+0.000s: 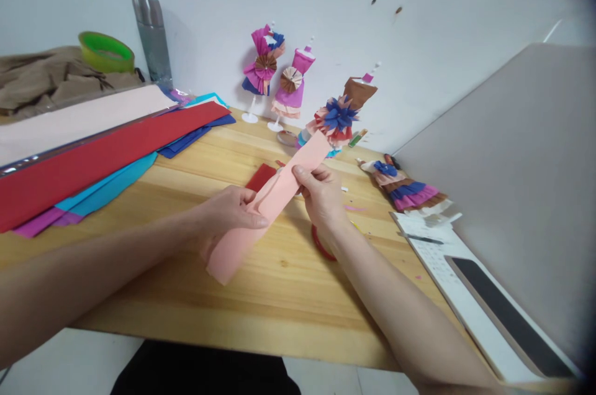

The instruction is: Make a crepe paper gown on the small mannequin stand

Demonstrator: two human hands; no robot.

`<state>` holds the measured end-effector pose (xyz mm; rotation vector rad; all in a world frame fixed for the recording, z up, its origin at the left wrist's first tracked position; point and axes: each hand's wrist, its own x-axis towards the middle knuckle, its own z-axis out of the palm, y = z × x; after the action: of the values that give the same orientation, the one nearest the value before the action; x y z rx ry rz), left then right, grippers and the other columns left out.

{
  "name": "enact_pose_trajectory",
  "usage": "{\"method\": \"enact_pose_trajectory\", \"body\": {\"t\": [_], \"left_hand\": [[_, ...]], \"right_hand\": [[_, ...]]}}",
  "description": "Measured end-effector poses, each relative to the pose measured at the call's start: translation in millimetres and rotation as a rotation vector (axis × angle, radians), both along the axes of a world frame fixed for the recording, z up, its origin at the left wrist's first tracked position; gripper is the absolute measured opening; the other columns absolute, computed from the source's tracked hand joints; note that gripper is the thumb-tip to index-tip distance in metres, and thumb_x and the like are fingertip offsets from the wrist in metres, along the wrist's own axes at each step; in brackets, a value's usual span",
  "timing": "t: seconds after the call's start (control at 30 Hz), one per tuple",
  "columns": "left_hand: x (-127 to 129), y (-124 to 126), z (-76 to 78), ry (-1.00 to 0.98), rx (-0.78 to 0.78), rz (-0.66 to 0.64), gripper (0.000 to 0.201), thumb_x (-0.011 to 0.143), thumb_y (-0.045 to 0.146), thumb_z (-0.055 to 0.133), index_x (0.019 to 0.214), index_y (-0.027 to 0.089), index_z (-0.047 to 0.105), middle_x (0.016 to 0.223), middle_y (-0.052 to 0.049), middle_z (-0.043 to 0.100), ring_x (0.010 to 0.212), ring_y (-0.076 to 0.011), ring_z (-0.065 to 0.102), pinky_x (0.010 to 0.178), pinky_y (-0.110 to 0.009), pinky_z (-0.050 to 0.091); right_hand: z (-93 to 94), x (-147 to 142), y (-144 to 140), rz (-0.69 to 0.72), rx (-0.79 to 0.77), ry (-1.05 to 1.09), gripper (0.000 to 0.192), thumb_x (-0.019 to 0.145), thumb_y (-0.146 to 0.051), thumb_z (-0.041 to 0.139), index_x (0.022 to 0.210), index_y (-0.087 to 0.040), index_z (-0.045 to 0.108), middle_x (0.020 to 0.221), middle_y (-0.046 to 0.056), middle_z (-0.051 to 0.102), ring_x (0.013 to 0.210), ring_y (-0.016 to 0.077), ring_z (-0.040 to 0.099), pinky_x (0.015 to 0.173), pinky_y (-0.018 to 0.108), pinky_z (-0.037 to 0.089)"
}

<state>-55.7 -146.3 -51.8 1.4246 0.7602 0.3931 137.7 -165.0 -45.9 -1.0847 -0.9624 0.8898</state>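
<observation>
Wooden and pale, the table (261, 295) fills the middle of the frame, and a white wall (326, 4) stands behind it. In the upper left lie long sheets of red paper (93, 159), with blue and cream sheets beside them. Three small paper dress figures (288, 87) stand near the wall in the upper middle, and a fourth one (405, 190) lies flat at the right.

A pink paper strip (274, 202) is held above the table in the centre. Its long axis runs diagonally, from lower left to upper right. The left hand (228, 215) pinches its middle part with the fingers pressed together. The right hand (321, 193) pinches the strip higher up, thumb on top.
</observation>
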Motion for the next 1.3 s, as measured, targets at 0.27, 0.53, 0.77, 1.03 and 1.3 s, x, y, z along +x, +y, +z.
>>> {"method": "enact_pose_trajectory", "body": {"t": [0.27, 0.53, 0.77, 1.03, 1.3], "left_hand": [[6, 1, -14.0, 0.056, 0.028, 0.052, 0.032, 0.058, 0.043, 0.071, 0.061, 0.014, 0.058, 0.058, 0.001, 0.055, 0.056, -0.0132, 0.049, 0.052, -0.025, 0.034], [-1, 12, -19.0, 0.172, 0.237, -0.015, 0.03, 0.064, 0.042, 0.063, 0.055, 0.016, 0.05, 0.05, 0.004, 0.04, 0.051, -0.0095, 0.033, 0.051, -0.025, 0.021], [-6, 21, -12.7, 0.177, 0.237, 0.02, 0.03, 0.062, 0.042, 0.065, 0.054, 0.017, 0.052, 0.05, 0.004, 0.04, 0.05, -0.0102, 0.034, 0.05, -0.024, 0.02], [-12, 22, 0.0, 0.224, 0.214, -0.091, 0.032, 0.063, 0.039, 0.063, 0.049, 0.018, 0.043, 0.047, 0.005, 0.034, 0.047, -0.0086, 0.028, 0.049, -0.025, 0.016], [-16, 25, 0.8, 0.186, 0.117, -0.138, 0.027, 0.067, 0.039, 0.059, 0.056, 0.018, 0.045, 0.053, 0.004, 0.038, 0.053, -0.0103, 0.031, 0.052, -0.025, 0.018]], "right_hand": [[-5.7, -7, -2, 0.006, 0.029, -0.078, 0.024, 0.061, -0.038, 0.078, 0.062, -0.017, 0.067, 0.053, -0.003, 0.06, 0.046, 0.0082, 0.044, 0.046, 0.023, 0.034], [-8.4, 2, 4, -0.027, -0.006, -0.02, 0.029, 0.062, -0.044, 0.075, 0.061, -0.018, 0.062, 0.051, -0.004, 0.056, 0.044, 0.0084, 0.043, 0.044, 0.022, 0.033], [-2.3, 3, 5, -0.042, -0.002, -0.007, 0.031, 0.059, -0.045, 0.076, 0.057, -0.019, 0.059, 0.047, -0.004, 0.055, 0.041, 0.0081, 0.043, 0.042, 0.022, 0.036], [-6.1, 4, 6, -0.038, 0.003, -0.054, 0.036, 0.059, -0.046, 0.078, 0.053, -0.018, 0.058, 0.044, -0.003, 0.055, 0.039, 0.0082, 0.044, 0.04, 0.022, 0.035], [-6.2, 5, 5, -0.089, -0.005, -0.138, 0.043, 0.06, -0.049, 0.077, 0.047, -0.019, 0.05, 0.041, -0.005, 0.045, 0.04, 0.0074, 0.034, 0.04, 0.022, 0.03]]}}
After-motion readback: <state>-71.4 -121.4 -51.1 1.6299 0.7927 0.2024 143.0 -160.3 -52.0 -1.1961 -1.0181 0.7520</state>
